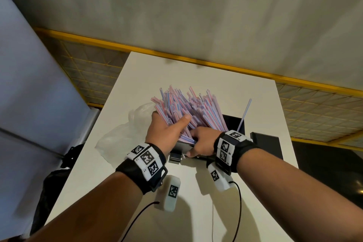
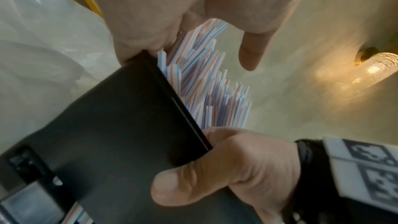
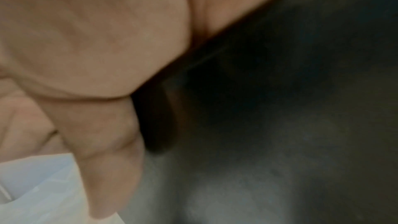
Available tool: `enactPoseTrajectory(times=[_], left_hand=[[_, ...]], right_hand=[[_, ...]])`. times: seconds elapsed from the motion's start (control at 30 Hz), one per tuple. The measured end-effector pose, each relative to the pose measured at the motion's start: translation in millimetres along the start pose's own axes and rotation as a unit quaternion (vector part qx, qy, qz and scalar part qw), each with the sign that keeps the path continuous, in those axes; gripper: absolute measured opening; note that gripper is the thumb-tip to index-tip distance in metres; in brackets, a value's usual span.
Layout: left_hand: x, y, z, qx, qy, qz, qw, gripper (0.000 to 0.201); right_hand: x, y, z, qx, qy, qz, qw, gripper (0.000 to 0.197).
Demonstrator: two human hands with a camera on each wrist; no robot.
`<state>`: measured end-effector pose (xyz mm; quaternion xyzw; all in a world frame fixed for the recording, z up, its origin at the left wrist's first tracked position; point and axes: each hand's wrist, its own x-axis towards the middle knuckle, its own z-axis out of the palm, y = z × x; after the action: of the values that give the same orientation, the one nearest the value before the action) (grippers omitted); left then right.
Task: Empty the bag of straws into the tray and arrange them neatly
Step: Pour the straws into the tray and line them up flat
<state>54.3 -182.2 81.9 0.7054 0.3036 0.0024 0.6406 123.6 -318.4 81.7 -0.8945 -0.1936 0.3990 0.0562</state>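
A thick heap of red-and-blue striped straws lies fanned out in the black tray, with their far ends sticking out over its rim. My left hand presses against the heap's left side, thumb lying straight across the top; its fingers are hidden behind the straws. My right hand grips the tray's near edge. In the left wrist view its thumb sits on the tray's outer wall while its fingers reach inside by the straws. The right wrist view shows only palm against the dark tray.
The crumpled clear plastic bag lies on the white table just left of the tray. One loose straw leans up from the tray's right corner. A second flat black piece sits to the right, near the table's edge.
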Motion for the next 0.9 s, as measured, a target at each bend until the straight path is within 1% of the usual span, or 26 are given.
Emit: enactPoseTrajectory(times=[0.03, 0.1, 0.2, 0.23, 0.27, 0.33, 0.37, 0.43, 0.5, 0.6, 0.67, 0.7, 0.77, 0.8, 0.83, 0.87, 0.9], left_hand=[[0, 1, 1, 0.001, 0.001, -0.004, 1.0, 0.076], [1, 0, 2, -0.006, 0.006, -0.004, 1.0, 0.079], [2, -3, 3, -0.012, 0.011, 0.012, 1.0, 0.075], [2, -2, 3, -0.019, 0.013, 0.016, 1.0, 0.076], [4, -2, 2, -0.028, 0.017, 0.024, 0.999, 0.077], [3, 0, 1, -0.025, 0.03, 0.034, 0.999, 0.07], [4, 1, 0, -0.028, 0.039, 0.035, 0.998, 0.071], [3, 3, -1, -0.031, 0.049, 0.045, 0.997, 0.082], [6, 0, -2, -0.017, 0.049, 0.055, 0.997, 0.087], [7, -4, -4, 0.013, 0.044, 0.038, 0.998, 0.085], [5, -5, -8, -0.002, 0.056, 0.042, 0.998, 0.084], [5, -6, -9, -0.023, 0.062, 0.044, 0.997, 0.088], [4, -1, -10, -0.054, 0.06, 0.027, 0.996, 0.102], [3, 2, -9, -0.055, 0.046, 0.011, 0.997, 0.108], [1, 5, -6, -0.046, 0.023, -0.001, 0.999, 0.112], [-1, 6, -4, -0.025, 0.0, -0.015, 1.0, 0.112], [-1, 5, -1, -0.004, -0.018, -0.028, 0.999, 0.108]], right_hand=[[0, 1, 0, 0.01, -0.003, 0.0, 1.0, 0.048], [2, 3, 0, 0.029, -0.014, 0.004, 0.999, 0.065], [5, 6, 0, 0.068, -0.021, 0.008, 0.997, 0.087], [5, 6, 0, 0.077, -0.019, 0.012, 0.997, 0.095], [4, 6, -1, 0.079, -0.016, 0.019, 0.997, 0.099], [0, 8, -2, 0.072, 0.004, 0.019, 0.997, 0.105], [-3, 10, -2, 0.074, 0.014, 0.013, 0.997, 0.108], [-7, 11, -3, 0.091, 0.03, -0.001, 0.995, 0.111], [-10, 12, -4, 0.075, 0.049, -0.012, 0.996, 0.104], [-18, 17, 0, 0.008, 0.089, -0.032, 0.995, 0.083], [-25, 23, 3, -0.005, 0.135, -0.06, 0.989, 0.064], [-29, 26, 4, 0.0, 0.161, -0.073, 0.984, 0.056], [-35, 29, 9, 0.017, 0.205, -0.103, 0.973, 0.043], [-37, 29, 12, 0.026, 0.21, -0.117, 0.97, 0.04], [-38, 28, 14, 0.028, 0.198, -0.12, 0.972, 0.038], [-37, 27, 17, 0.02, 0.181, -0.118, 0.976, 0.038], [-35, 26, 19, 0.003, 0.16, -0.101, 0.982, 0.04]])
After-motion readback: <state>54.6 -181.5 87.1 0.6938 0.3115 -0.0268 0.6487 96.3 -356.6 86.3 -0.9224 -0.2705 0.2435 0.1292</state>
